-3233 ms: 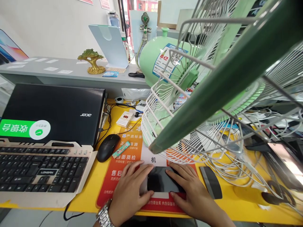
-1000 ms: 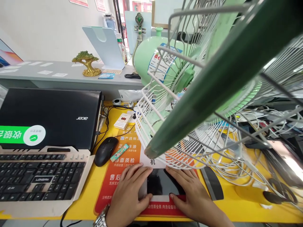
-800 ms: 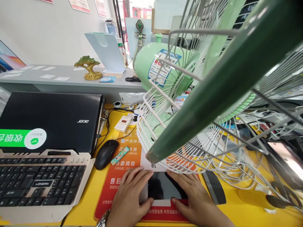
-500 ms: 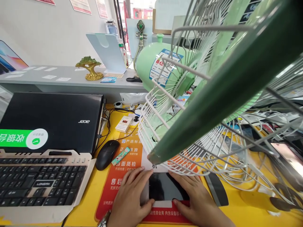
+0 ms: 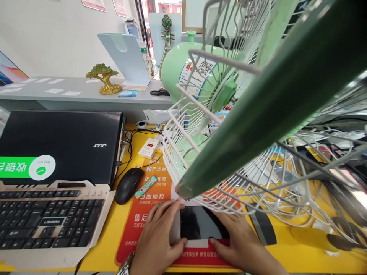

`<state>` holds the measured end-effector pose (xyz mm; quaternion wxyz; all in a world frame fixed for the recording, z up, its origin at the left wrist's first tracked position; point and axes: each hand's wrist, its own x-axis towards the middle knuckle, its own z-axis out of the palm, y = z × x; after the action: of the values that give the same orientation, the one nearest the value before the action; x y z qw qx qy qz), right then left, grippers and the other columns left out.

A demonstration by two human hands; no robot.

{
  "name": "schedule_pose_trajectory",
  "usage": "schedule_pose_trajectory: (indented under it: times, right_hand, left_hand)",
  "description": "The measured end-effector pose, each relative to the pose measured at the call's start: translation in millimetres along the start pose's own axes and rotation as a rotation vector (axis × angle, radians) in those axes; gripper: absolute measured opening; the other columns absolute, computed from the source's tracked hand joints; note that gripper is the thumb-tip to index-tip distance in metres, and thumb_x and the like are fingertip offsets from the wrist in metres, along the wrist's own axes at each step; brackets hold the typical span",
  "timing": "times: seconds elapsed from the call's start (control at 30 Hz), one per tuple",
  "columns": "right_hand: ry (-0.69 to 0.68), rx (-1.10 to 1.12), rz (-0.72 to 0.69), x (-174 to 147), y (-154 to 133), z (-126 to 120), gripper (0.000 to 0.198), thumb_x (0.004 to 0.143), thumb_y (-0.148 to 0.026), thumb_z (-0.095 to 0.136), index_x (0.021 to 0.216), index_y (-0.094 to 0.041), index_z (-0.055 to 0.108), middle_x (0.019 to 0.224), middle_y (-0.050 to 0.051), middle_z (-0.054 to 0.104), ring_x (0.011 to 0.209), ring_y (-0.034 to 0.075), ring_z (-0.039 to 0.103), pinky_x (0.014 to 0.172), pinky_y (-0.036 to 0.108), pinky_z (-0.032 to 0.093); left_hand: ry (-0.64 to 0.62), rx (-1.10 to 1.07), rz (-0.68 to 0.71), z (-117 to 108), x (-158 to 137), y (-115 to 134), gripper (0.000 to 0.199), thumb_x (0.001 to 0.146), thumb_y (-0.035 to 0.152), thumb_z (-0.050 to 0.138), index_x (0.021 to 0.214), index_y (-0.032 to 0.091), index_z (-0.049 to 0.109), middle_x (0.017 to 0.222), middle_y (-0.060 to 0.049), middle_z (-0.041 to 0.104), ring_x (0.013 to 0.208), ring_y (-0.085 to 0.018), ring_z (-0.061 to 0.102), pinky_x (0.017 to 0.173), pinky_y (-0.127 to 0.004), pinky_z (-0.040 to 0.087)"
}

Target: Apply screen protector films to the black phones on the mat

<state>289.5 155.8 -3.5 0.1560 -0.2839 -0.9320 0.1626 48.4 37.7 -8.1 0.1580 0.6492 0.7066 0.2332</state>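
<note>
A dark, glossy smartphone lies crosswise, screen up, at the front of a red and orange printed mat. At its left end, my left hand holds it, thumb by the lower corner and fingertips by the upper one. My right hand grips the right end, its thumb on the lower edge; the far fingers are partly hidden behind the wire cage of a green fan. The fan's blurred rim hangs close in front of the camera, over the mat.
On the left are a black laptop, a keyboard and a mouse. A small green packet and a white cigarette box lie near the mouse. At right are tangled white cables, a dark strip and scissors.
The view has shifted slightly, and the fan rim looks larger and closer. My left index fingertip has risen a little near the phone's upper corner. Both hands stay at the phone's ends.
</note>
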Motion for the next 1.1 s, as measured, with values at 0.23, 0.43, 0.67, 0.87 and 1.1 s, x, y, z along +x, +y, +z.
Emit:
schedule_pose_trajectory:
  times: [0.23, 0.43, 0.67, 0.87, 1.1]
  right_hand:
    - [0.022, -0.008, 0.0, -1.9, -0.1, 1.2, 0.073, 0.074, -0.025, 0.062, 0.146, -0.026, 0.047, 0.121, 0.007, 0.07, 0.121, 0.03, 0.062, 0.106, 0.047, 0.049]
    - [0.036, -0.015, -0.007, -2.1, -0.4, 3.4, 0.073, 0.074, -0.024, 0.061, 0.146, -0.024, 0.046, 0.118, 0.008, 0.071, 0.119, 0.029, 0.063, 0.104, 0.047, 0.05]
    - [0.041, -0.016, 0.009, -3.4, -0.4, 5.4, 0.073, 0.074, -0.024, 0.062, 0.146, -0.023, 0.047, 0.125, 0.008, 0.069, 0.119, 0.029, 0.062, 0.103, 0.046, 0.05]
    - [0.057, -0.035, -0.015, -2.2, -1.4, 5.4, 0.07, 0.075, -0.024, 0.061, 0.143, -0.021, 0.047, 0.133, 0.01, 0.065, 0.122, 0.029, 0.061, 0.103, 0.046, 0.049]
    - [0.038, -0.026, -0.014, -2.1, -1.8, 6.2, 0.074, 0.076, -0.023, 0.061, 0.146, -0.021, 0.04, 0.137, 0.01, 0.062, 0.127, 0.029, 0.057, 0.103, 0.047, 0.048]
  left_hand:
    - [0.011, -0.001, 0.008, 0.7, 0.3, -0.6, 0.092, 0.072, 0.018, 0.067, 0.154, 0.031, 0.027, 0.141, -0.004, 0.059, 0.131, -0.032, 0.049, 0.108, -0.048, 0.043]
    - [0.003, 0.023, 0.023, -0.5, 1.3, 2.5, 0.093, 0.074, 0.018, 0.066, 0.155, 0.028, 0.022, 0.14, -0.005, 0.059, 0.133, -0.031, 0.048, 0.11, -0.049, 0.042]
    - [-0.021, 0.028, 0.001, -2.5, 4.7, 5.7, 0.094, 0.073, 0.018, 0.067, 0.155, 0.028, 0.022, 0.138, -0.007, 0.06, 0.131, -0.032, 0.05, 0.109, -0.051, 0.042]
    - [-0.061, 0.019, -0.032, -3.8, 3.1, 5.3, 0.088, 0.075, 0.02, 0.067, 0.154, 0.027, 0.027, 0.141, -0.006, 0.057, 0.134, -0.032, 0.046, 0.112, -0.052, 0.038]
    - [-0.079, -0.027, -0.043, -6.3, 3.5, 7.3, 0.085, 0.075, 0.019, 0.067, 0.151, 0.028, 0.03, 0.14, -0.003, 0.058, 0.132, -0.029, 0.047, 0.113, -0.051, 0.036]
